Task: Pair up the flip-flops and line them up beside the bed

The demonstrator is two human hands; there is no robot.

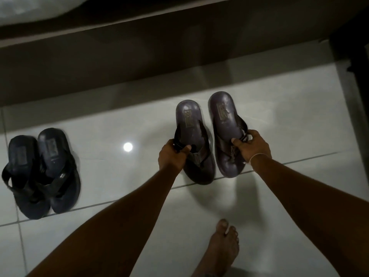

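Two dark purple flip-flops lie side by side on the white tiled floor, heels toward the bed. My left hand (173, 154) grips the strap of the left flip-flop (189, 120). My right hand (252, 145) grips the strap of the right flip-flop (224, 114), which sits slightly further forward. A second pair of black flip-flops (43, 170) rests close together at the far left, one overlapping the other a little. The brown bed frame (139, 56) runs across the top, with pale bedding (30, 11) above it.
My bare foot (220, 248) stands on the tiles at the bottom right. A dark furniture edge (357, 47) rises at the right. A ceiling light reflects as a bright spot (128, 146) on the floor between the two pairs.
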